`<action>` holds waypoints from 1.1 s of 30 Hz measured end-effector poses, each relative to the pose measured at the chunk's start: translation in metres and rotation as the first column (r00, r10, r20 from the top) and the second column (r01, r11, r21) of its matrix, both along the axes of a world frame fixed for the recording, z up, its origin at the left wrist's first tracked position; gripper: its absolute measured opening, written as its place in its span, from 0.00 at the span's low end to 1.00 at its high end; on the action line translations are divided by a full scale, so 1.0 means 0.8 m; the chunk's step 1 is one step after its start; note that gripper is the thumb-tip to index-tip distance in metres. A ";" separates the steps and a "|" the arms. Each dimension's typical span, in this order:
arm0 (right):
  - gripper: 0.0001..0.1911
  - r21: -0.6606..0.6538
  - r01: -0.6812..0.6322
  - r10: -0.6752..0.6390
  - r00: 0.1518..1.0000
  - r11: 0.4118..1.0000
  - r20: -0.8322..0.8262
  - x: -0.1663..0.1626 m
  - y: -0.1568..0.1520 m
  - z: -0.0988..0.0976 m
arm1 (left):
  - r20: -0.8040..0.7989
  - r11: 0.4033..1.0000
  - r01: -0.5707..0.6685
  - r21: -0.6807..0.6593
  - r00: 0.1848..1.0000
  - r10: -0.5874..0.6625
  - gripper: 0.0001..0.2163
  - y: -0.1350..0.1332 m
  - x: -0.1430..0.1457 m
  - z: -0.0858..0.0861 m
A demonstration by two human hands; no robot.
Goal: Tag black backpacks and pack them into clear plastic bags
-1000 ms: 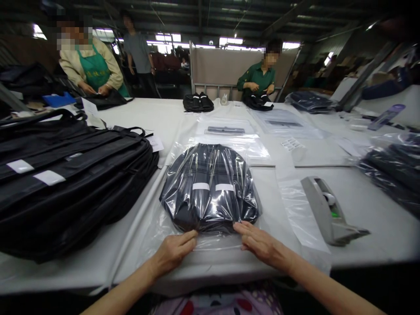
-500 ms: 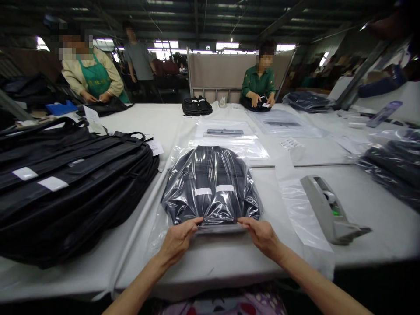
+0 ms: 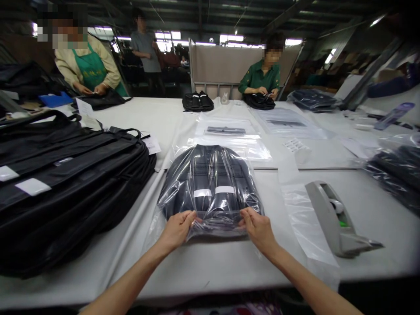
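Observation:
In front of me a black backpack (image 3: 210, 170) lies flat inside a clear plastic bag (image 3: 215, 223). Two white strips show on the backpack's straps through the film. My left hand (image 3: 179, 229) pinches the near edge of the plastic on its left side. On the right side of the same edge, my right hand (image 3: 259, 226) pinches the film between thumb and fingers. Between the hands the plastic is lifted and folded over the near end of the backpack.
A stack of black backpacks (image 3: 82, 188) lies at the left. To the right are a grey tape dispenser (image 3: 337, 218) and wrapped dark bags (image 3: 397, 170). Flat plastic bags (image 3: 229, 148) lie beyond. Two co-workers, one in a green shirt (image 3: 260, 78), handle black bags across the white table (image 3: 236, 271).
Both hands have raised the near edge of the plastic and brought it slightly back over the backpack. My view has shifted a little. The green-shirted co-worker's hands have moved closer together.

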State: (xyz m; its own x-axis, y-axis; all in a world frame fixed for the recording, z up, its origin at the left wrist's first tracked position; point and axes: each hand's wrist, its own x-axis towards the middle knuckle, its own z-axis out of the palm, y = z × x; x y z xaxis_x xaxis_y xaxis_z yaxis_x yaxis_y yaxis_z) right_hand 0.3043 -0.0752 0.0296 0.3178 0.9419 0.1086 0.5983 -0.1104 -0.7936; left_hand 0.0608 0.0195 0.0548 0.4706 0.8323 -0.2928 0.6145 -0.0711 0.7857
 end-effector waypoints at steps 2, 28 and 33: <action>0.18 -0.111 -0.001 0.006 0.999 0.994 0.046 0.002 0.010 0.008 | -0.115 0.999 0.029 0.018 0.993 -0.027 0.27 0.008 0.005 0.000; 0.49 0.045 -0.460 0.334 0.706 0.887 0.624 0.095 -0.058 0.043 | -0.678 0.841 0.520 0.148 0.672 -0.297 0.19 0.045 0.049 0.013; 0.32 0.223 -0.440 0.163 0.684 0.870 0.711 0.076 -0.085 0.006 | -0.666 0.855 0.497 0.146 0.689 -0.287 0.19 0.044 0.050 0.017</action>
